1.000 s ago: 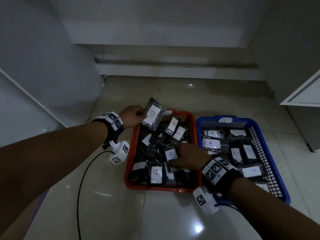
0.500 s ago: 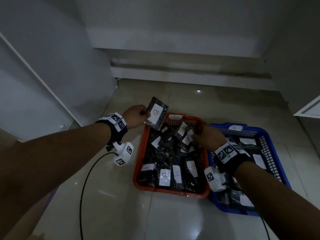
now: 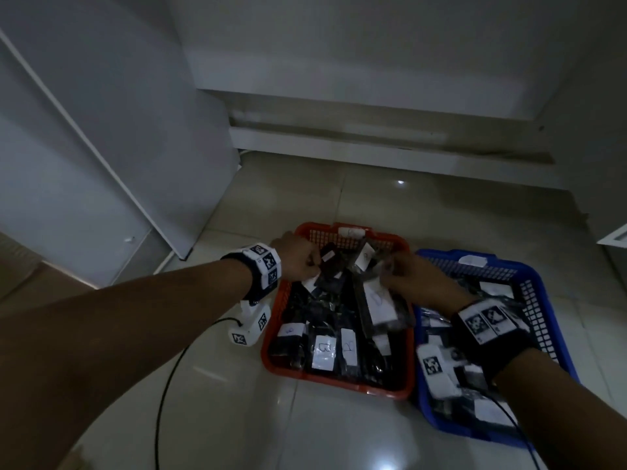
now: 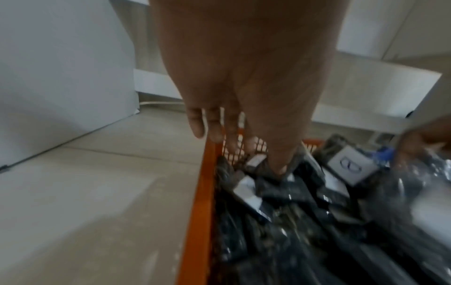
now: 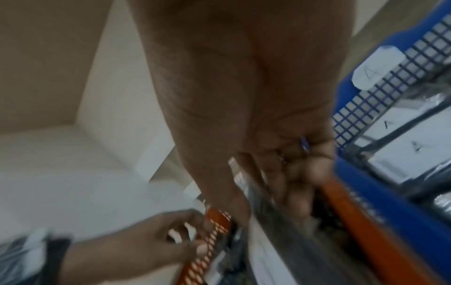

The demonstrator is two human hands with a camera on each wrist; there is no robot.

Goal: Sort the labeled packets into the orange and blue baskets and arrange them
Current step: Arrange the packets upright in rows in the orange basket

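Left hand [image 3: 298, 262]: I pinch a dark packet [image 3: 330, 266] over the orange basket [image 3: 339, 381].
Right hand [image 3: 417, 283]: I hold a labeled packet [image 3: 376, 301].

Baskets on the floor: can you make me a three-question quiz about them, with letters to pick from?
1. Where is the orange basket?
A. left of the blue basket
B. right of it
C. stacked inside it

2. What letter is on the tag on the blue basket's rim?
A. A
B. B
C. C

3. What is the right hand doing?
A. lying flat on the floor
B. holding a packet
C. pointing at the wall

Answers: A, the head view shows them side by side; A, readable in the right wrist view; B, fingers curl round it.
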